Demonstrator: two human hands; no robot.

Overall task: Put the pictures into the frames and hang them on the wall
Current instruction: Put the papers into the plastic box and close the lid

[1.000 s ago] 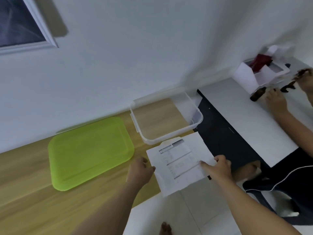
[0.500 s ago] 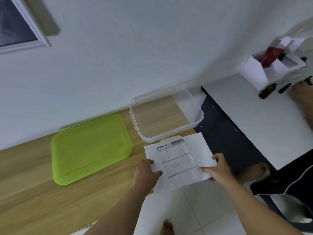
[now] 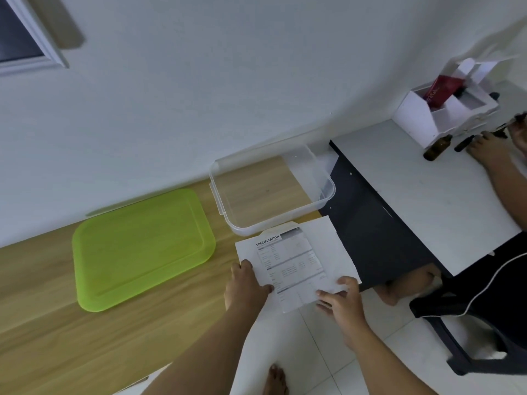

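Down from the head camera, we hold a printed sheet (image 3: 293, 260) headed "SPECIFICATION" between both hands, over the near edge of the wooden table (image 3: 57, 337). Our left hand (image 3: 246, 286) pinches the sheet's left edge, thumb lying on the printed face and the other fingers curled beneath. Our right hand (image 3: 342, 300) grips the lower right corner in the same way, thumb on top, and the paper creases a little under it. The sheet lies tilted between the two hands. Its far edge reaches just beside the front wall of a clear plastic container (image 3: 328, 192); we cannot tell whether the two touch.

A green lid (image 3: 139, 246) lies flat on the table to the left of the container, well apart from our left hand. High on the wall at the upper left hangs a framed picture (image 3: 25, 38), far from the sheet and cut off by the edge of the view.

To the right stands a white desk (image 3: 427, 189) with a white organiser box (image 3: 422, 121) and a brown bottle (image 3: 437, 148) lying beside it. Another person's hand (image 3: 484, 146) rests on the desk by the bottle.
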